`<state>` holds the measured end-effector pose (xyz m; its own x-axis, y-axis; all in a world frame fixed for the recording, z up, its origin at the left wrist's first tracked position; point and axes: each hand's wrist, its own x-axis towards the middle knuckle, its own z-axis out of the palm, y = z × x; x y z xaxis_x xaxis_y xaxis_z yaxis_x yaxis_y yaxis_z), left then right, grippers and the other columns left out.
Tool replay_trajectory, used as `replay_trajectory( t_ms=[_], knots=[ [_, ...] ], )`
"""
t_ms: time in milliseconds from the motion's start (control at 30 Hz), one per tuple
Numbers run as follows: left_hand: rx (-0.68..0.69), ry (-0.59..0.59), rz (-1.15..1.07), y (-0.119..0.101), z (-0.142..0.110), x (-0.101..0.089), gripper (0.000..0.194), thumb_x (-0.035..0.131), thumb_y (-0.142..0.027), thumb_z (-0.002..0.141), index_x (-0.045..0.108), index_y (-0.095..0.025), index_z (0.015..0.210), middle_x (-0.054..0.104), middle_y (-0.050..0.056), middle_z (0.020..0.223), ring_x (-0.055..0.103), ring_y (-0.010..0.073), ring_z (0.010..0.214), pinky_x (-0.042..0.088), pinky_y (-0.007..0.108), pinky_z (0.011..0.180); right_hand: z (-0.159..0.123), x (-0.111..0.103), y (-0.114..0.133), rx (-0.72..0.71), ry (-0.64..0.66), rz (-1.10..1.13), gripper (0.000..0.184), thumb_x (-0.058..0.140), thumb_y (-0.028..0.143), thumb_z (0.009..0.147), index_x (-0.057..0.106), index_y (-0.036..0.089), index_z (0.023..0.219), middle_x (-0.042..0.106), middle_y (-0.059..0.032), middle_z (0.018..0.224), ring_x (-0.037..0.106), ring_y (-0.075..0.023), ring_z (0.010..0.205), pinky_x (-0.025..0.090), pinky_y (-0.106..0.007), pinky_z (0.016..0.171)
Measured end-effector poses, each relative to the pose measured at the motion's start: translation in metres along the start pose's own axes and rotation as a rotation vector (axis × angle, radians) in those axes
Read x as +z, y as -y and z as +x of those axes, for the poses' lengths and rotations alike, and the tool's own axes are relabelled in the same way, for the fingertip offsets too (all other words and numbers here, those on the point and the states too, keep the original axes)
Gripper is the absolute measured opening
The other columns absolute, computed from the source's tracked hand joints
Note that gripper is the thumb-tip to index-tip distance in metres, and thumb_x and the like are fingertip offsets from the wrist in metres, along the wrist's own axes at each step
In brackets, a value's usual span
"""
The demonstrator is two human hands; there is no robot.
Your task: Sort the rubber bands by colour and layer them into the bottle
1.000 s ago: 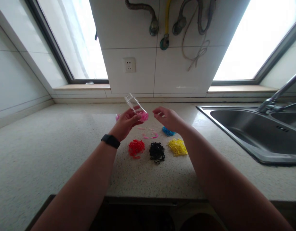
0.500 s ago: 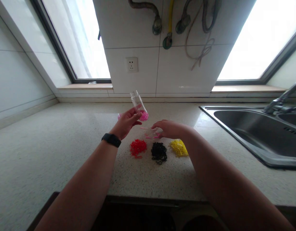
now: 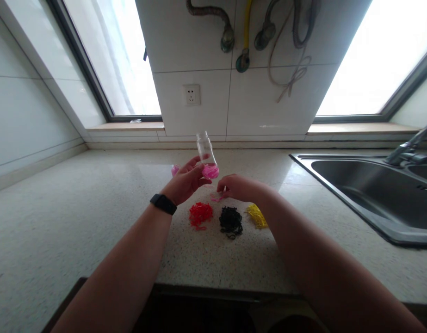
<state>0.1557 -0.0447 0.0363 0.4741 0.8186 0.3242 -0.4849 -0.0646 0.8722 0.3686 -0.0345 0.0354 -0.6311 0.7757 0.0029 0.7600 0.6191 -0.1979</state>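
Note:
My left hand is wrapped round a clear bottle, which leans slightly, its uncapped neck upward. Pink strips fill the bottom of the bottle. Low over the counter, my right hand has its fingers drawn together at a few loose pink strips; its fingertips are partly hidden. Nearer to me lie a red pile, a black pile of small loop-like pieces and a yellow pile, the last partly covered by my right forearm. A small pink object shows behind my left hand.
A speckled stone counter carries everything. On the right, a steel sink with a faucet is set into it. The tiled wall behind has a socket and hanging hoses.
The bottle has moved slightly right and become more upright in my left hand. My right hand's fingers have drawn together over the loose pink strips, fewer of which now show.

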Motion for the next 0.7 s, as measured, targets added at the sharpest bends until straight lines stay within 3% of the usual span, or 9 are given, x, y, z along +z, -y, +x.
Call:
replay_trajectory(
  t_ms=[367,467,700],
  knots=[
    [-0.017,0.034,-0.006,-0.007,-0.004,0.004,0.041,0.062,-0.031,0.094,0.060,-0.025,0.134,0.066,0.011,0.128,0.069,0.0185,0.104,0.058,0.028,0.083,0.004,0.003,0.002,-0.071,-0.016,0.060,0.015,0.066,0.011,0.077,0.079,0.018,0.084,0.077,-0.0044,0.081,0.065,-0.0153,0.072,0.044,-0.025,0.071],
    [0.000,0.026,0.040,-0.006,-0.004,0.003,0.038,0.058,-0.032,0.097,0.060,-0.027,0.134,0.068,0.009,0.124,0.069,0.0180,0.105,0.058,0.028,0.084,0.005,0.003,0.000,-0.055,-0.095,0.117,0.017,0.065,0.011,0.078,0.078,0.016,0.087,0.077,-0.0044,0.081,0.064,-0.0139,0.071,0.043,-0.024,0.068],
    [0.020,0.000,-0.004,-0.008,-0.004,0.004,0.045,0.065,-0.029,0.092,0.060,-0.023,0.136,0.067,0.011,0.127,0.068,0.0157,0.099,0.057,0.026,0.081,0.019,0.007,0.002,0.020,-0.269,0.171,0.016,0.063,0.013,0.081,0.077,0.016,0.089,0.077,-0.0050,0.083,0.067,-0.0151,0.076,0.043,-0.025,0.071]
  ],
)
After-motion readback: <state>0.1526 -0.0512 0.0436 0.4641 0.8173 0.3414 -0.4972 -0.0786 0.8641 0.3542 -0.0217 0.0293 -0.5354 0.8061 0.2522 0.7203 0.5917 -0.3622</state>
